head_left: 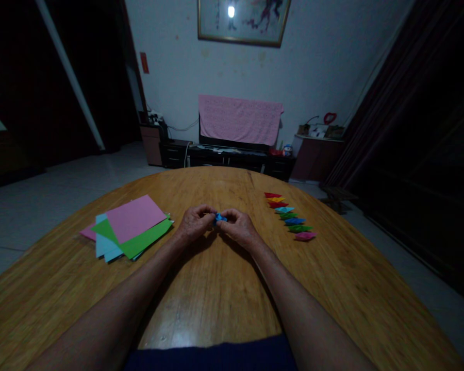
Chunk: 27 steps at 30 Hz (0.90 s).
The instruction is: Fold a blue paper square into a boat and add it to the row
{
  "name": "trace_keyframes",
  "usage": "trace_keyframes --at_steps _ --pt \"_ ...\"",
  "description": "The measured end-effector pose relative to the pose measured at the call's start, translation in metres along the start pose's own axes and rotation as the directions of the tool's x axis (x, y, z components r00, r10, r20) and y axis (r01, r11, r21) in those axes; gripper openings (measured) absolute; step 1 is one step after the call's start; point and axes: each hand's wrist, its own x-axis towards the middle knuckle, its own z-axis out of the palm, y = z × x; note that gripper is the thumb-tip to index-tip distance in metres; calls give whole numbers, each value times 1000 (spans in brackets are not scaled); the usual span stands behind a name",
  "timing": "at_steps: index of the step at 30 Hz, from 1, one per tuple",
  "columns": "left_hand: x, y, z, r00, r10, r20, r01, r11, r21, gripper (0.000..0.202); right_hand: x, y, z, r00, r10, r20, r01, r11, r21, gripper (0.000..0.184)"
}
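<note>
A small piece of folded blue paper (pixel 220 218) is pinched between my two hands, over the middle of the table. My left hand (pixel 196 222) grips its left side with thumb and fingers closed. From the other side, my right hand (pixel 237 226) holds it in the same way. Fingertips cover much of the paper, so its exact folded shape is hard to make out. To the right, several small folded paper boats (pixel 295 221) in red, orange, blue, green and pink stand in a slanting row.
Loose sheets of coloured paper (pixel 136 219), pink, green and light blue, lie in a pile at the left. All this rests on a round wooden table (pixel 201 288). Beyond it stand a low black cabinet (pixel 243 159) and a screen draped with a pink cloth (pixel 239 119).
</note>
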Motion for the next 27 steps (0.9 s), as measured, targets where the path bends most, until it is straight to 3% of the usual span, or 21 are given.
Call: trace_keyframes --at_steps 10,14,22,27 --pt "3 -3 2 998 32 46 -36 995 89 9 10 7 -3 977 -144 -159 97 959 -267 15" --pt "0 0 3 997 60 46 -64 995 81 12 9 2 -2 972 -151 -179 99 958 -270 14" --pt "-3 5 7 999 -20 49 20 1000 5 16 10 4 -2 969 -174 -174 136 968 -213 20" --pt "-4 3 9 1000 12 4 -13 999 43 18 10 5 -3 969 -165 -183 122 966 -229 23"
